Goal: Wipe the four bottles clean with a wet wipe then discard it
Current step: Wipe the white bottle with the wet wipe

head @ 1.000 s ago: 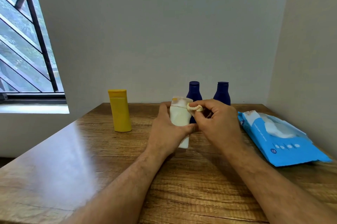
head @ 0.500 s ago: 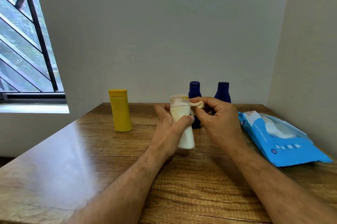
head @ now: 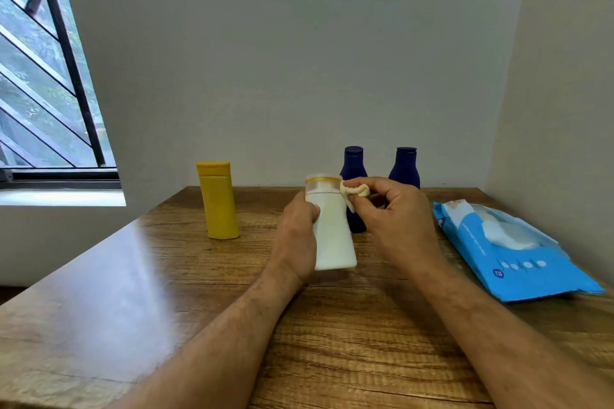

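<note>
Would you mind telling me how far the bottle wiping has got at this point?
In hand: the left hand grips the white bottle while the right hand pinches the wet wipe against its cap. The yellow bottle and two blue bottles stand untouched; whether wiped, I cannot tell. Discarding remains.

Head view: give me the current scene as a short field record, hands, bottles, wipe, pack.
left hand: grips white bottle, held tilted above table
right hand: pinches crumpled wet wipe against bottle's cap edge
yellow bottle: upright, left of hands
blue bottles: two, upright at back, partly hidden by hands
wipe pack: lying flat on right, flap open
</note>
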`<state>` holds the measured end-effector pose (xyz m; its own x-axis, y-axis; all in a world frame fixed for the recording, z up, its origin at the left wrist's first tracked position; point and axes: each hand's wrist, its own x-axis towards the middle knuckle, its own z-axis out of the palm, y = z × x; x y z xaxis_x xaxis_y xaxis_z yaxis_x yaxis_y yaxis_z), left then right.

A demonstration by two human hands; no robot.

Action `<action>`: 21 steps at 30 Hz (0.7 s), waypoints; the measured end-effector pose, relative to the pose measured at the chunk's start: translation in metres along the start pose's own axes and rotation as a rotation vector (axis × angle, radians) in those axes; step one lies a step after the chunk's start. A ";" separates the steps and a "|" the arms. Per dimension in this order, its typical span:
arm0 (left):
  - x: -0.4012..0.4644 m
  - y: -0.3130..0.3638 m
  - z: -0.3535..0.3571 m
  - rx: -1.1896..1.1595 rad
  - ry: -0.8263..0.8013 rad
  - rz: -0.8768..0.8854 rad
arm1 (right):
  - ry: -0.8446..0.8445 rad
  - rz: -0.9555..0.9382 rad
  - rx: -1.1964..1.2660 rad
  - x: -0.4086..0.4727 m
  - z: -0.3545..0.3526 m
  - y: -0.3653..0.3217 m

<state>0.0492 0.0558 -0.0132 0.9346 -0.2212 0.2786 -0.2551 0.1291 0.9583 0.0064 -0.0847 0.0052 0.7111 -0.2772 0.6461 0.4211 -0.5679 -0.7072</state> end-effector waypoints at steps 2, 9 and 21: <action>-0.003 0.002 0.001 0.046 -0.003 0.048 | 0.004 0.027 -0.002 0.001 -0.001 0.000; -0.010 0.004 0.001 0.210 -0.065 0.176 | -0.034 0.039 0.050 -0.001 -0.002 -0.006; -0.004 0.001 0.001 0.418 0.035 0.282 | 0.031 -0.038 0.264 -0.002 -0.008 -0.013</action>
<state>0.0447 0.0557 -0.0133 0.8210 -0.2004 0.5345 -0.5694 -0.2201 0.7920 -0.0054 -0.0829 0.0157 0.6759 -0.2856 0.6794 0.5824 -0.3578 -0.7299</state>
